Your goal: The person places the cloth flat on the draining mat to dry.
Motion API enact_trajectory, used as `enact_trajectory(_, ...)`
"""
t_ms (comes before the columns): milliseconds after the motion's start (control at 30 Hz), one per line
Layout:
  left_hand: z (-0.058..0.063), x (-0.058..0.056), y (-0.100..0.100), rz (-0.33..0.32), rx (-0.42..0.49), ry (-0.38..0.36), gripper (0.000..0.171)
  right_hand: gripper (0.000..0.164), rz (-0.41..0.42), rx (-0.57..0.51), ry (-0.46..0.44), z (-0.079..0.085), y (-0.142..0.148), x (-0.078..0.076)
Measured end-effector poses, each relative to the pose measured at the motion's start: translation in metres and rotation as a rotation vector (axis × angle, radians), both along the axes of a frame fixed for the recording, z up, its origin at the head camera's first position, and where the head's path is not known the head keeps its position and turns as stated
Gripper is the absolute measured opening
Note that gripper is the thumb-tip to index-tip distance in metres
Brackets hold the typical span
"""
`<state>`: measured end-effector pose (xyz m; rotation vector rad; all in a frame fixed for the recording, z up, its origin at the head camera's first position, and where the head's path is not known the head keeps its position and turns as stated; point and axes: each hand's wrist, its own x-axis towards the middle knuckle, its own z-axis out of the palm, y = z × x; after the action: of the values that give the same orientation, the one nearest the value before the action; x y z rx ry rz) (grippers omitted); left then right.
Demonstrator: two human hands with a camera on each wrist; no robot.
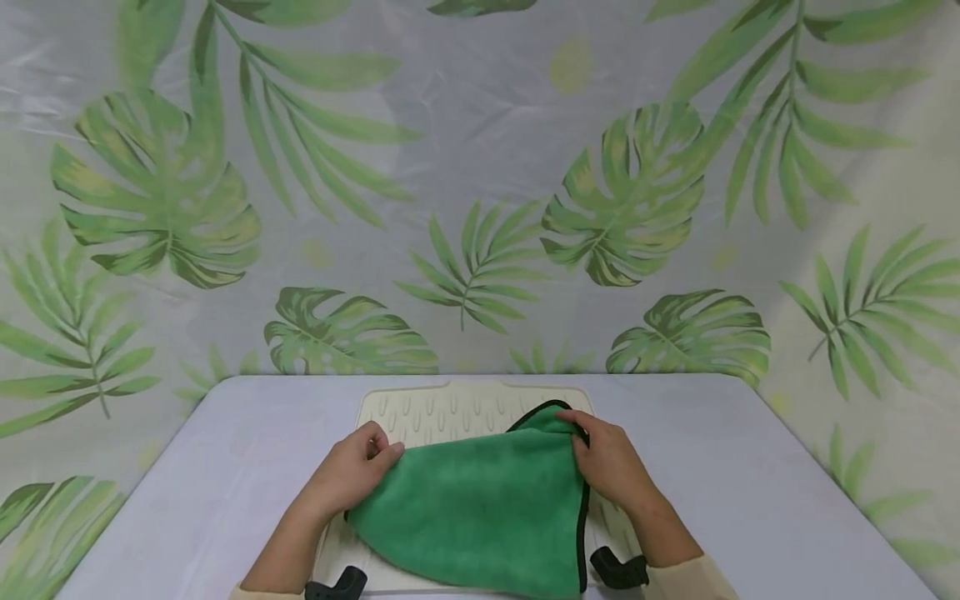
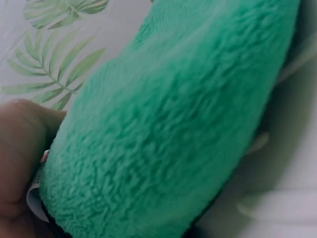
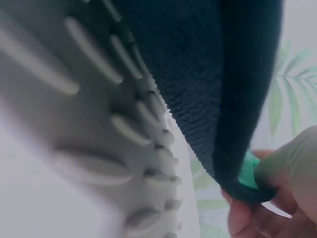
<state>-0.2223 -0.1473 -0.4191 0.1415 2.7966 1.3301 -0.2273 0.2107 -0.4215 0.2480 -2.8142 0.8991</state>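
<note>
A green plush cloth [image 1: 472, 508] with a black bound edge hangs between my two hands, its top stretched across. My left hand [image 1: 352, 467] pinches its upper left end between thumb and fingers; in the left wrist view a small white label [image 2: 35, 203] shows beside the thumb. At the upper right, my right hand [image 1: 609, 460] grips a corner, and a flap with black trim is folded there. The right wrist view shows the cloth's dark underside [image 3: 183, 74] and my fingers curled on the bound corner. Beneath the cloth lies a cream ridged mat [image 1: 405, 414], partly covered.
The mat rests on a white table [image 1: 247, 450]. Behind the table hangs a leaf-printed sheet [image 1: 480, 167]. Black wrist mounts [image 1: 619, 568] sit on both forearms, close to the cloth's lower sides.
</note>
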Motion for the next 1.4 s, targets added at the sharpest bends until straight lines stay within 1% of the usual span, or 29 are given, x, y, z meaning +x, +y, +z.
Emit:
enact_trajectory(133, 0.001, -0.002, 0.0, 0.081, 0.064, 0.022, 0.025, 0.051, -0.024, 0.0, 0.056, -0.003, 0.001, -0.001)
enact_trajectory(233, 0.002, -0.002, 0.0, 0.136, 0.106, 0.037, 0.027, 0.056, -0.03, -0.007, 0.076, -0.004, 0.002, -0.002)
enact_trajectory(300, 0.004, -0.002, -0.001, 0.161, 0.122, 0.04, 0.029, 0.058, -0.036, -0.019, 0.058, -0.005, 0.002, -0.003)
enact_trajectory(367, 0.005, -0.002, -0.001, 0.166, 0.134, 0.036, 0.027, 0.06, -0.036, -0.036, 0.023, -0.006, 0.002, -0.004)
enact_trajectory(433, 0.005, -0.002, -0.001, 0.144, 0.154, 0.024, 0.023, 0.062, -0.03, -0.068, -0.025, -0.006, 0.001, -0.004)
enact_trajectory(500, 0.004, -0.002, -0.001, 0.098, 0.179, 0.01, 0.016, 0.064, -0.018, -0.1, -0.077, -0.008, 0.0, -0.004)
enact_trajectory(567, 0.003, -0.002, -0.001, 0.045, 0.203, -0.012, 0.01, 0.066, -0.01, -0.1, -0.116, -0.01, -0.001, -0.004)
enact_trajectory(633, 0.001, -0.001, 0.0, -0.009, 0.213, -0.035, 0.009, 0.068, -0.007, -0.068, -0.144, -0.013, -0.003, -0.004)
enact_trajectory(700, 0.001, 0.0, 0.0, -0.063, 0.206, -0.077, 0.013, 0.07, -0.008, -0.019, -0.152, -0.015, -0.005, -0.004)
enact_trajectory(800, 0.0, 0.002, -0.001, -0.165, 0.18, -0.155, 0.024, 0.073, -0.006, 0.037, -0.157, -0.017, -0.009, -0.004)
enact_trajectory(867, 0.0, 0.003, -0.002, -0.241, 0.164, -0.196, 0.03, 0.073, -0.007, 0.046, -0.153, -0.019, -0.012, -0.003)
enact_trajectory(933, 0.0, 0.004, -0.002, -0.31, 0.156, -0.213, 0.034, 0.073, -0.003, 0.043, -0.152, -0.02, -0.014, -0.002)
enact_trajectory(1000, -0.001, 0.004, -0.001, -0.365, 0.15, -0.21, 0.03, 0.072, 0.002, 0.042, -0.138, -0.022, -0.016, -0.001)
enact_trajectory(1067, -0.001, 0.004, -0.001, -0.403, 0.144, -0.194, 0.025, 0.071, 0.005, 0.039, -0.138, -0.022, -0.017, 0.0)
enact_trajectory(1133, -0.001, 0.004, -0.001, -0.409, 0.133, -0.167, 0.023, 0.072, 0.007, 0.054, -0.141, -0.022, -0.018, 0.0)
enact_trajectory(1200, 0.0, 0.004, 0.0, -0.39, 0.118, -0.135, 0.021, 0.073, 0.008, 0.066, -0.151, -0.021, -0.019, 0.002)
enact_trajectory(1300, 0.001, 0.005, 0.001, -0.331, 0.1, -0.105, 0.018, 0.07, 0.012, 0.064, -0.166, -0.02, -0.02, 0.003)
enact_trajectory(1400, 0.003, 0.004, 0.002, -0.258, 0.107, -0.087, 0.02, 0.062, 0.033, 0.062, -0.146, -0.021, -0.021, 0.004)
